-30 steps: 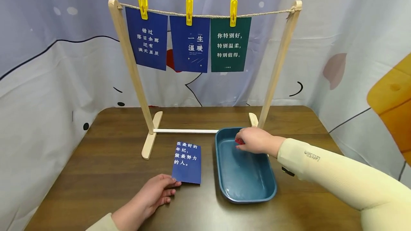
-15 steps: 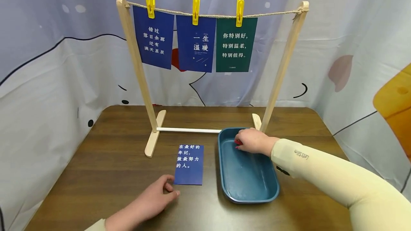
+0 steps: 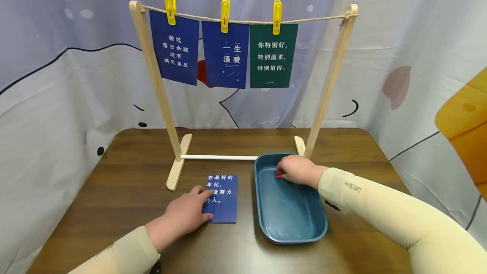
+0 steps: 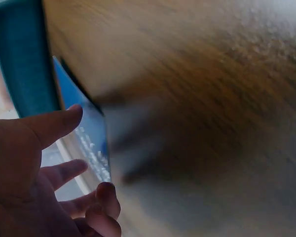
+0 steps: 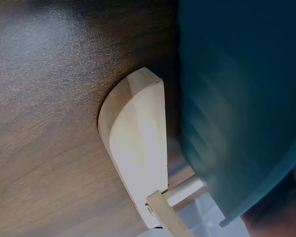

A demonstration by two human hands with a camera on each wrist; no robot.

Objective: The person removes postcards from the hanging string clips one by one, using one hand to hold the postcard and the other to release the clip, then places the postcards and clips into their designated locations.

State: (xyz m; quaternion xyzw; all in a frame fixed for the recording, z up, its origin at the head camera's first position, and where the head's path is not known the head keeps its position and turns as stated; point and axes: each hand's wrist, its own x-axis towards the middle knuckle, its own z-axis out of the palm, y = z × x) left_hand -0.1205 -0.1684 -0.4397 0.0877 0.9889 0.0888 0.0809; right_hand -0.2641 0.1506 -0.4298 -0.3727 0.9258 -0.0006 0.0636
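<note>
A blue card with white lettering (image 3: 224, 211) lies on the table, left of a dark blue plastic tray (image 3: 291, 223). My left hand (image 3: 183, 214) hovers at the card's left side, thumb and fingers spread over it; the left wrist view shows the palm and loosely bent fingers beside the card (image 4: 69, 91). At the tray's far end, my right hand (image 3: 298, 170) reaches in and pinches a small red clothespin (image 3: 279, 173), whose two prongs poke out past the fingertips. In the right wrist view, the tray wall (image 5: 227, 98) hides most of that hand.
Behind stands a wooden rack with a left post (image 3: 160, 88), a right post (image 3: 331, 83) and a twine line (image 3: 316, 18). Three cards hang there by yellow clothespins (image 3: 225, 15). A white crossbar (image 3: 218, 157) runs low, behind the tray.
My left hand drew back from the card's lower left corner, then came forward over its left side. My right hand stays in the tray; more of the red clothespin shows now.
</note>
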